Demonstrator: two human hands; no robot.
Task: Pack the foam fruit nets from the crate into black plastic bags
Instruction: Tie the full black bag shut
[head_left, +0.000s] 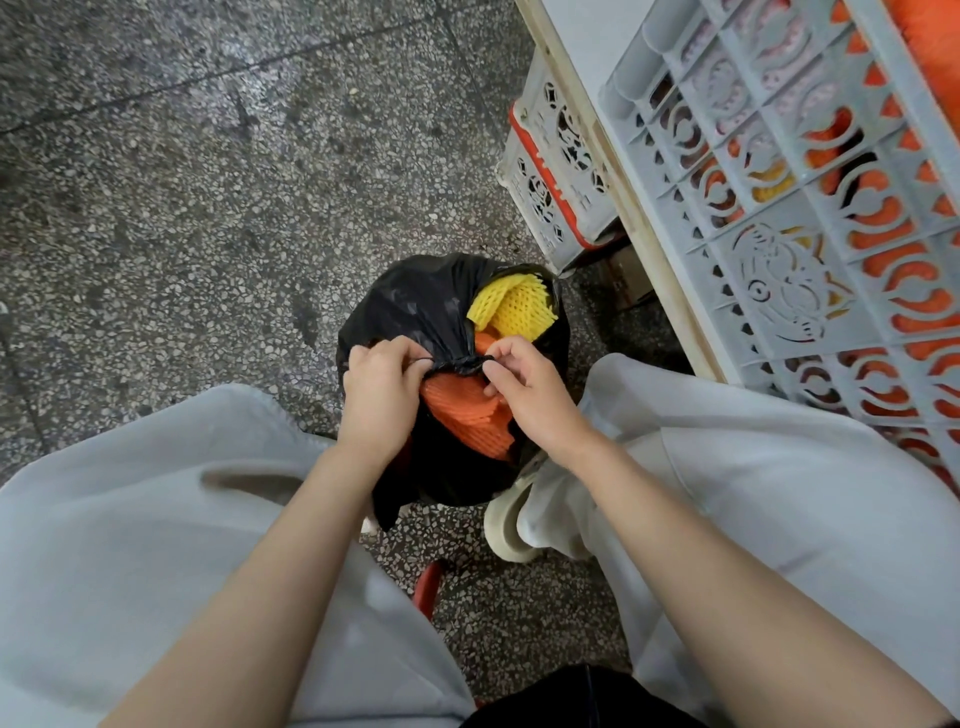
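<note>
A black plastic bag (415, 306) stands on the floor between my knees, stuffed with foam fruit nets. Yellow nets (514, 306) poke out at its far right opening, and orange nets (462, 405) show at the near side. The bag's two handles are twisted into a knot (460, 362) across the top. My left hand (382, 395) pinches the left end of that knot. My right hand (530, 389) pinches its right end. The grey crate (810, 208) on the right holds more orange and yellow nets behind its pierced wall.
A pale wooden table edge (623, 197) runs under the crate. A smaller grey crate with a red rim (556, 166) sits on the floor beneath it. My grey trouser legs flank the bag, with a white shoe (506, 525) at its right. The floor is speckled terrazzo.
</note>
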